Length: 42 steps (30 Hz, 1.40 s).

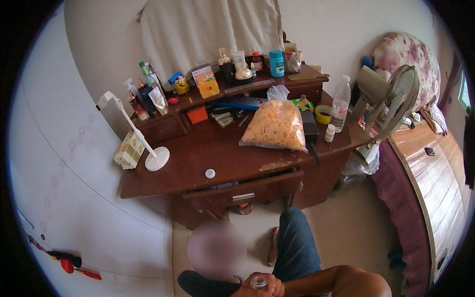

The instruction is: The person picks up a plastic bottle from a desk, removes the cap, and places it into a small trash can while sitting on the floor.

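Note:
At the lower edge of the view, my right hand (276,286) and my left hand (247,286) close together around a small clear glass jar (259,283). The jar's round mouth faces up and is uncovered. Fingers hide most of its body, and what it contains cannot be made out. Ahead on the brown wooden desk (193,156), a round white cap (210,173) lies near the front edge. Behind it to the right rests a clear plastic bag (274,126) full of orange-tan chip-like pieces.
The desk drawer (245,189) is pulled partly out. A white stand (157,159) rises at the desk's left. Toward the right are a plastic bottle (339,105), a small white bottle (330,133), yellow tape (323,114) and an electric fan (399,96). Cosmetics bottles (225,67) line the shelf.

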{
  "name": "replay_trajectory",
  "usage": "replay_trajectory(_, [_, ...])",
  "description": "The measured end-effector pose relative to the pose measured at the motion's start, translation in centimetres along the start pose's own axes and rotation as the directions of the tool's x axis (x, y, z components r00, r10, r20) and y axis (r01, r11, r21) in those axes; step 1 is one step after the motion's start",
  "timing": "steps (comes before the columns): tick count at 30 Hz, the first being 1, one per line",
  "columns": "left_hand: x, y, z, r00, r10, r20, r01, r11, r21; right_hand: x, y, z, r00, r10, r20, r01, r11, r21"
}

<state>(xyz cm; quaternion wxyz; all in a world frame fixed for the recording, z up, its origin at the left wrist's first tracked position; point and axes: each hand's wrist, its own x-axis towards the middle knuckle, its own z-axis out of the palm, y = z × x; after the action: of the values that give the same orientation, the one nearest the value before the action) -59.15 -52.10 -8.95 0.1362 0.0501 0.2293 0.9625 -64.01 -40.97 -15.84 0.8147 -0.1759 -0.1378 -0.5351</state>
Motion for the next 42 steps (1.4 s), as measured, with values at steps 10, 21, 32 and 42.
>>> replay_trajectory(10, [1.6,9.2,-4.0,0.649,0.682,-0.337,-0.459,0.705,0.541,0.1,-9.2,4.7,0.578,-0.595,-0.559,-0.452,0.337,-0.826])
replay_trajectory(21, [3.6,7.3,-3.5,0.429,0.9,0.077,-0.109,-0.033,0.994,3.2,-9.1,6.1,0.518,-0.838,-0.172,-0.666,-0.269,-0.696])
replay_trajectory(32, [1.7,5.7,-4.8,0.83,0.489,-0.267,-0.358,0.835,0.418,2.6,-7.4,8.5,0.643,-0.604,-0.471,-0.357,0.308,-0.882])
replay_trajectory(42, [1.0,7.4,3.2,0.948,0.313,-0.065,-0.259,0.871,0.418,3.2,-4.9,6.9,0.743,-0.428,-0.515,-0.321,0.448,-0.835])
